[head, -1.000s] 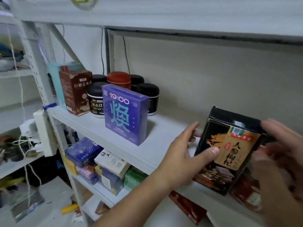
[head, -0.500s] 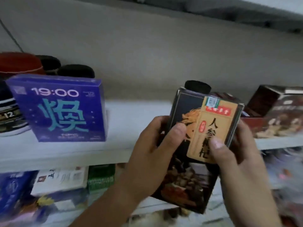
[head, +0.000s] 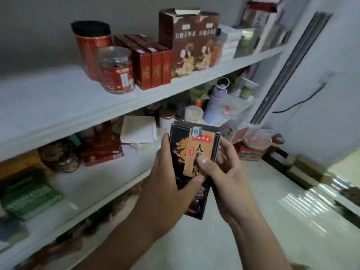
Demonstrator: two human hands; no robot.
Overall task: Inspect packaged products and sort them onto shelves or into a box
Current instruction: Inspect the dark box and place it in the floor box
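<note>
black box [head: 180, 151] still in l hand [head: 167, 184], r hand [head: 224, 178]; view swung right

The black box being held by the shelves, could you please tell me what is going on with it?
A person is looking over the black box, held upright with its tan label facing them. The left-hand grip wraps its left edge, thumb across the front; the right-hand grip takes the right side, thumb on the label. The box is off the shelves, not yet put anywhere. The upper shelf carries a red jar and red cartons.
</note>
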